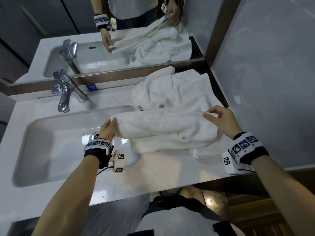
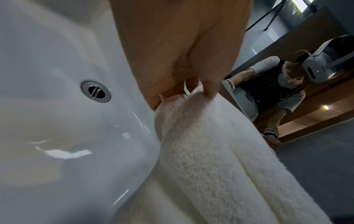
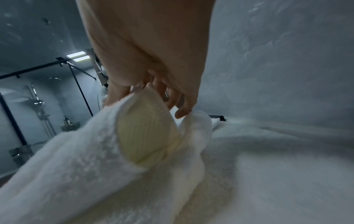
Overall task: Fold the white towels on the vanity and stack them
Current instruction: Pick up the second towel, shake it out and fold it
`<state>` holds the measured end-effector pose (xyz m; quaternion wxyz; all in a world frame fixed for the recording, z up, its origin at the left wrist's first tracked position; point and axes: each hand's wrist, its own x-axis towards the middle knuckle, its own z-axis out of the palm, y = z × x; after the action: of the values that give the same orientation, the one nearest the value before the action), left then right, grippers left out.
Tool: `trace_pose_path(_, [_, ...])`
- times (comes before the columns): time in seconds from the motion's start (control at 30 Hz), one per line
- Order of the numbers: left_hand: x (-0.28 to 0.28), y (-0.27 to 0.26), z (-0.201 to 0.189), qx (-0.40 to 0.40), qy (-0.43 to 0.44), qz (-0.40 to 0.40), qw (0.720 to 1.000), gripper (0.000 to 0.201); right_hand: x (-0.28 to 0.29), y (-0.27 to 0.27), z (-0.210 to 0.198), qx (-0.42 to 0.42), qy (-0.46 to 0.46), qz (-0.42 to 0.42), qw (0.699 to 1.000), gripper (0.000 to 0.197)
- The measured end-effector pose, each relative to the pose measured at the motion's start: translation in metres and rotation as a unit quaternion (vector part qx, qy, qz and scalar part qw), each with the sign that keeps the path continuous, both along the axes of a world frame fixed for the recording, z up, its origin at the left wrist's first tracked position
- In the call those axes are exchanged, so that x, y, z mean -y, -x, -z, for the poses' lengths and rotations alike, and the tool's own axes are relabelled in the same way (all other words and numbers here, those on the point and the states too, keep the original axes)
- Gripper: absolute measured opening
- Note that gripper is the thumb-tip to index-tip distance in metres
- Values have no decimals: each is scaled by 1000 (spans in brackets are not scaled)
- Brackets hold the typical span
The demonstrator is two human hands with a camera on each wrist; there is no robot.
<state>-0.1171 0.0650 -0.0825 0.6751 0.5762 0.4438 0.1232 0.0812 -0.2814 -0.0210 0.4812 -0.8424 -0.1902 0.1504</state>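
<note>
step: mid-fold, towel frame centre | L hand + R hand pinch opposite ends, apart | next: lay flat, halve

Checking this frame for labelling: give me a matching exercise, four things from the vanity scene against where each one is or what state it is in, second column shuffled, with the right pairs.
Things:
1. towel being folded
2. crumpled towels
3. faucet
4. drain

Places or states:
A. at the bottom of the sink basin
B. heaped at the back of the counter by the mirror
C. stretched between the left hand and the right hand, each pinching one end
D. standing behind the basin, at its left end

Pairs: 1-C, 2-B, 3-D, 4-A
</note>
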Motion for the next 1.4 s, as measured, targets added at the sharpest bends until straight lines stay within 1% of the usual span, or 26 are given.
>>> trace_pose_path(0.1, [1, -1, 0, 6, -12, -1, 1000, 19, 7, 8, 2, -6, 12, -24, 1000, 4])
trace_pose_path(0.2, [-2, -1, 3, 2, -33, 14, 999, 19, 21, 18, 9, -26, 24, -36, 999, 12])
trace_pose_path(0.27, [-5, -2, 6, -11, -46, 16, 999, 19, 28, 22, 12, -39, 21, -12, 999, 12])
trace_pose_path(0.33, [-7, -4, 9, -20, -47, 8, 999, 21, 31, 22, 15, -63, 31, -2, 998, 17])
trace_pose_path(0.4, [-8, -6, 11, -27, -45, 7, 999, 21, 31, 22, 17, -78, 58, -27, 995, 20])
trace_pose_path(0.43, [-8, -7, 13, -31, -45, 7, 999, 20, 31, 22, 18, -74, 66, -32, 995, 17])
trace_pose_path(0.5, [-9, -8, 15, -41, -49, 10, 998, 20, 30, 20, 19, -51, 58, -3, 997, 9])
trace_pose_path(0.57, [-9, -10, 14, -48, -54, 15, 997, 19, 27, 15, 17, -45, 10, 51, 998, 12])
trace_pose_path(0.63, [-10, -15, 8, -43, -56, 15, 997, 25, 21, 8, 10, -42, -32, 90, 995, 15])
trace_pose_path(0.67, [-11, -18, 4, -34, -56, 14, 998, 27, 18, 3, 5, -35, -44, 102, 993, 13])
trace_pose_path(0.73, [-14, -27, -9, -6, -57, 10, 998, 22, 10, -9, -7, -18, -65, 122, 990, 6])
trace_pose_path(0.77, [-15, -32, -17, 10, -57, 8, 998, 20, 7, -15, -15, -9, -75, 133, 988, 6])
trace_pose_path(0.87, [-17, -48, -43, 56, -67, 13, 996, 23, 1, -36, -39, 32, -95, 164, 981, 14])
trace_pose_path(0.93, [-16, -58, -61, 98, -65, 19, 993, 20, -2, -51, -60, 65, -109, 180, 975, 18])
trace_pose_path(1.0, [-16, -69, -77, 147, -43, 22, 988, 18, -2, -66, -80, 88, -114, 195, 970, 23])
trace_pose_path(1.07, [-17, -79, -88, 176, -13, 31, 984, 18, -2, -80, -90, 92, -120, 202, 968, 28])
trace_pose_path(1.13, [-17, -88, -91, 164, -5, 15, 986, 15, 0, -96, -87, 84, -107, 197, 971, 30])
trace_pose_path(1.2, [-16, -95, -85, 110, -34, 3, 993, 14, 0, -110, -73, 58, -69, 175, 980, 26])
trace_pose_path(1.3, [-14, -98, -67, 57, -77, 32, 995, 23, -2, -120, -44, 19, -1, 148, 989, 29])
trace_pose_path(1.4, [-13, -99, -54, 28, -130, 38, 990, 32, -7, -116, -20, -9, 45, 133, 990, 23])
